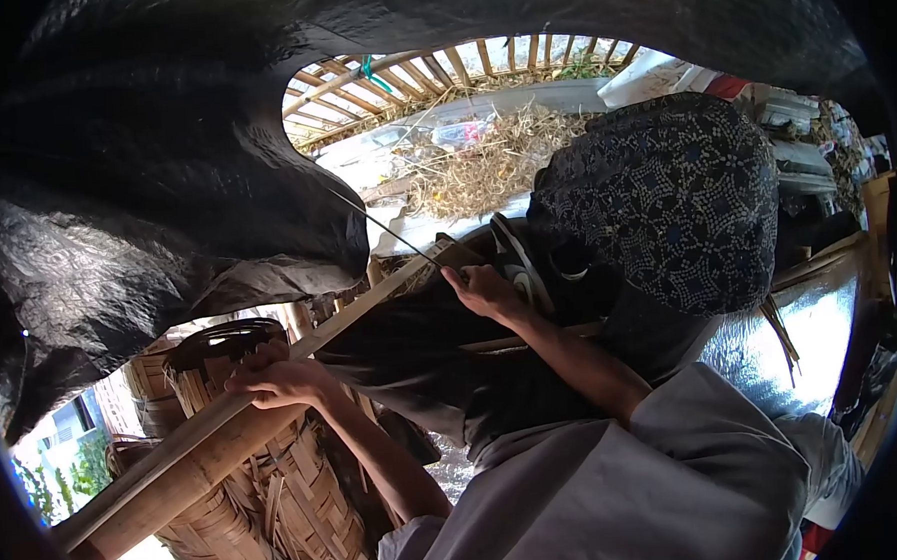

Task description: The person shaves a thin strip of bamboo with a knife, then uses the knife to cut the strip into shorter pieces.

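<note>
My left hand [281,377] is closed around a long, pale piece of split bamboo [369,301], which slants from the lower left up to the middle. Near its upper end, my right hand [484,290] grips a long, thin, dark blade-like tool [391,232]. The tool crosses the bamboo close to my fingers and points up and left; its handle is hidden in my fist. Under the bamboo are my legs in dark trousers [402,357], with a black shoe [521,262] beside my right hand.
Woven bamboo baskets [278,498] stand at lower left, beside a thick bamboo pole [197,481]. Black plastic sheeting [164,192] hangs overhead and at left. Dry straw shavings [493,158] lie ahead by a slatted bamboo fence [410,76]. Patterned dark cloth [665,205] bulges at right.
</note>
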`<action>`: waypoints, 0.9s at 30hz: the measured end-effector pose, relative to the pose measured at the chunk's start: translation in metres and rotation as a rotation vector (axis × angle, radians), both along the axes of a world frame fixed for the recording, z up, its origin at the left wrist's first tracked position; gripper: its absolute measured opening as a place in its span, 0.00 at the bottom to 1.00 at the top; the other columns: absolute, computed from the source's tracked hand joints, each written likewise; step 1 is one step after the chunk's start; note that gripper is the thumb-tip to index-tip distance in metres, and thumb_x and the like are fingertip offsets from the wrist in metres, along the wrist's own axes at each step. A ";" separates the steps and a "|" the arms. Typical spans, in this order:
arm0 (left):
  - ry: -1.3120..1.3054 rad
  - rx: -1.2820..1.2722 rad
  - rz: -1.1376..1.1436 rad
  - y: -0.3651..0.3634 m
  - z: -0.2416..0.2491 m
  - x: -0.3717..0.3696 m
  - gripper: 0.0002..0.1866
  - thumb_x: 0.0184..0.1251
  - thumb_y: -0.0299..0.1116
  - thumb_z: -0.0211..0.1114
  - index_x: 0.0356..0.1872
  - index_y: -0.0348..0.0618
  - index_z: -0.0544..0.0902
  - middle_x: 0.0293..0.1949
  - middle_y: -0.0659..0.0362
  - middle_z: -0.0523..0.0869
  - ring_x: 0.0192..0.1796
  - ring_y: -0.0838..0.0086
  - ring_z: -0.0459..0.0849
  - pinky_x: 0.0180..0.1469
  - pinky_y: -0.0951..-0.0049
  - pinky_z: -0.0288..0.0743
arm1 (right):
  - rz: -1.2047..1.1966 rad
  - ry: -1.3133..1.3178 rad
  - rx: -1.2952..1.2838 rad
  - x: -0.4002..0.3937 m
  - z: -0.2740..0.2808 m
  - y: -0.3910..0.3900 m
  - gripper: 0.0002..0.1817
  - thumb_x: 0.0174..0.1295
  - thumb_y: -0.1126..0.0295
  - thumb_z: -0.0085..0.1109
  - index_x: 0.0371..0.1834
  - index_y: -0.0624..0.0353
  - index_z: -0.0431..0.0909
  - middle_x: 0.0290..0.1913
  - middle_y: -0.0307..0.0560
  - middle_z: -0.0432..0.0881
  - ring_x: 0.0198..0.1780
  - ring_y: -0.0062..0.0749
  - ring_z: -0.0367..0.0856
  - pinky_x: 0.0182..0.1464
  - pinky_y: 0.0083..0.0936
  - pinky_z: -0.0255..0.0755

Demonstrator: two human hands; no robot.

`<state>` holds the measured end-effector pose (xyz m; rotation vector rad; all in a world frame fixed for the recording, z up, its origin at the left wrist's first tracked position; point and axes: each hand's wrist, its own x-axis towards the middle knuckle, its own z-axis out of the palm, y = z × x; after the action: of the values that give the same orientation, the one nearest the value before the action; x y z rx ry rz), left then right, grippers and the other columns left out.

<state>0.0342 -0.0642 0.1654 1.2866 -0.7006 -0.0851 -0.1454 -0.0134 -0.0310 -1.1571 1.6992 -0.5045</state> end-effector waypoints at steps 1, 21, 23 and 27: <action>-0.007 0.012 -0.017 -0.001 -0.001 0.000 0.23 0.71 0.48 0.37 0.17 0.49 0.57 0.14 0.67 0.58 0.15 0.83 0.56 0.17 0.81 0.59 | 0.021 -0.036 -0.014 -0.001 0.004 -0.005 0.34 0.60 0.41 0.39 0.26 0.66 0.78 0.28 0.64 0.79 0.35 0.55 0.79 0.36 0.42 0.74; -0.036 0.004 -0.057 0.000 0.014 -0.006 0.19 0.70 0.44 0.39 0.19 0.50 0.56 0.12 0.68 0.55 0.13 0.85 0.53 0.14 0.81 0.53 | 0.047 -0.032 -0.068 -0.005 -0.022 0.007 0.37 0.61 0.40 0.34 0.22 0.70 0.73 0.27 0.68 0.76 0.35 0.59 0.76 0.38 0.45 0.70; -0.109 0.037 -0.004 0.005 0.020 -0.005 0.19 0.70 0.44 0.40 0.19 0.49 0.56 0.12 0.68 0.56 0.13 0.85 0.53 0.14 0.82 0.51 | 0.018 -0.083 -0.094 -0.004 -0.020 0.012 0.37 0.61 0.40 0.34 0.19 0.70 0.72 0.22 0.67 0.74 0.31 0.60 0.76 0.35 0.45 0.69; -0.086 0.053 0.025 0.000 0.018 -0.004 0.21 0.70 0.47 0.41 0.18 0.49 0.57 0.12 0.68 0.58 0.12 0.85 0.54 0.12 0.84 0.48 | 0.031 -0.070 -0.146 0.007 -0.045 0.021 0.37 0.61 0.40 0.34 0.18 0.69 0.71 0.20 0.65 0.74 0.29 0.60 0.75 0.33 0.44 0.70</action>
<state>0.0305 -0.0643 0.1833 1.3554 -0.7602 -0.0283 -0.1383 0.0078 -0.0762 -1.2528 1.6032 -0.6516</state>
